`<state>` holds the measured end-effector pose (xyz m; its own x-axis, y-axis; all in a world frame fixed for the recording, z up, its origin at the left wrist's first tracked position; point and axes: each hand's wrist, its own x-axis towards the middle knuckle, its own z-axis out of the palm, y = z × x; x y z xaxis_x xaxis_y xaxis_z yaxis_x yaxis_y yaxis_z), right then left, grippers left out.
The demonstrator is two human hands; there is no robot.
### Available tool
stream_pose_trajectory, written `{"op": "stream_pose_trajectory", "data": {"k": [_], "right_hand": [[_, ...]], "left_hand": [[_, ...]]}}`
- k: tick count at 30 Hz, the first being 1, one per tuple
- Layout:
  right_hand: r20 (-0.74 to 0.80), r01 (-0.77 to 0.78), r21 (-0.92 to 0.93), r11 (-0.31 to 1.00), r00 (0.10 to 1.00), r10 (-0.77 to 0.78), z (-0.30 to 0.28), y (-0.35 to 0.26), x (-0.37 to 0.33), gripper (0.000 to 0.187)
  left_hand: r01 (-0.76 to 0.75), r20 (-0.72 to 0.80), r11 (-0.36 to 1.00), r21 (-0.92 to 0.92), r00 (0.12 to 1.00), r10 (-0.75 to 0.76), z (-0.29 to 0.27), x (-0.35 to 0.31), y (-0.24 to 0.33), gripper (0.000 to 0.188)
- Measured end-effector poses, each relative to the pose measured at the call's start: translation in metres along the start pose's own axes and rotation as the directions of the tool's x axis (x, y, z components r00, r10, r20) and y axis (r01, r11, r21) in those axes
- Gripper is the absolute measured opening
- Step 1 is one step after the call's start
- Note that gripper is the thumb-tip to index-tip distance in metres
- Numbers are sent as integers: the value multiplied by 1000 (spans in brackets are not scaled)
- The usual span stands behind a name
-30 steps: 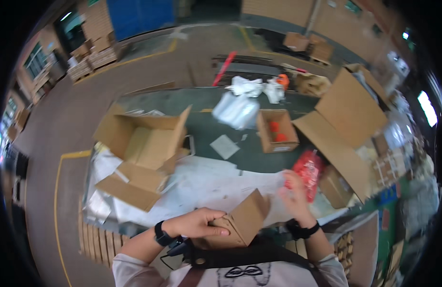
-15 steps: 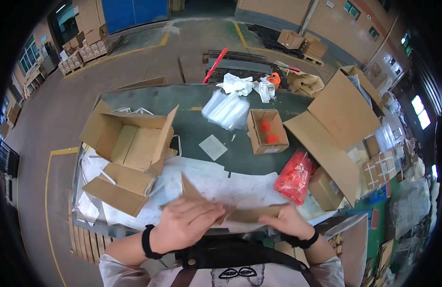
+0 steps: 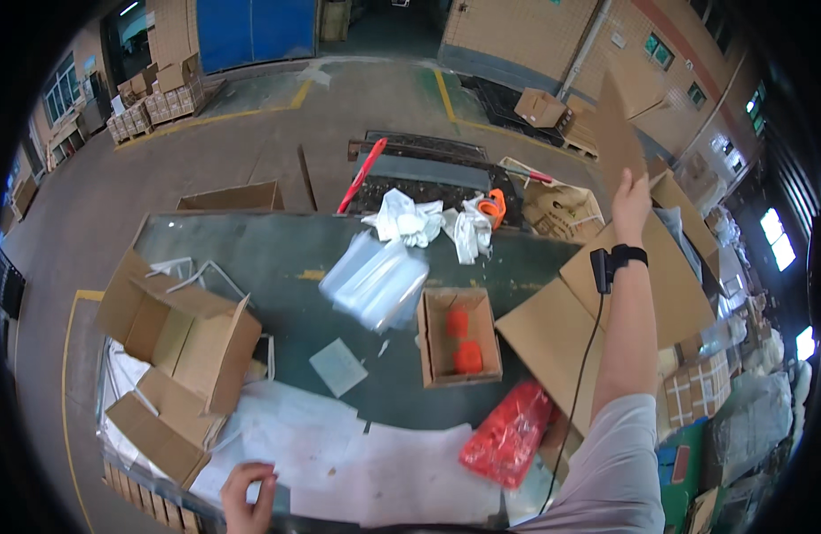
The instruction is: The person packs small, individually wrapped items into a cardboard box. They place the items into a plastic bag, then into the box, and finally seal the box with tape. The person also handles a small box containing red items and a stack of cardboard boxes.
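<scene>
My right hand (image 3: 631, 198) grasps a brown cardboard piece (image 3: 617, 133), raised beyond and right of the small open carton (image 3: 464, 379) on the table (image 3: 281, 267). My left hand (image 3: 248, 500), loosely curled, is nearer me, left of that carton; whether it grips anything, I cannot tell. A red bag (image 3: 508, 434) lies at the carton's near right.
</scene>
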<state>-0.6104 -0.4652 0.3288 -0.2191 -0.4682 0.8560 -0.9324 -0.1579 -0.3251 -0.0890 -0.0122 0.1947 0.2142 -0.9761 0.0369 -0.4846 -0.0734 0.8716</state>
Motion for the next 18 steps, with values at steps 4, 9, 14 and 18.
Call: {"op": "stream_pose_trajectory", "data": {"k": [4, 9, 14, 18], "right_hand": [[35, -141, -97, 985, 989, 145, 84, 106, -11, 46], [391, -315, 312, 896, 902, 181, 84, 90, -67, 36], [846, -655, 404, 639, 534, 13, 9, -72, -127, 27], [902, -655, 429, 621, 337, -268, -38, -197, -190, 25]], "left_hand": [[191, -52, 981, -16, 980, -192, 1, -3, 10, 14], [193, -152, 978, 84, 972, -179, -13, 8, 0, 13], [322, -535, 945, 50, 808, -247, -85, -18, -59, 34], [260, -801, 964, 55, 588, -113, -178, -22, -127, 59]]}}
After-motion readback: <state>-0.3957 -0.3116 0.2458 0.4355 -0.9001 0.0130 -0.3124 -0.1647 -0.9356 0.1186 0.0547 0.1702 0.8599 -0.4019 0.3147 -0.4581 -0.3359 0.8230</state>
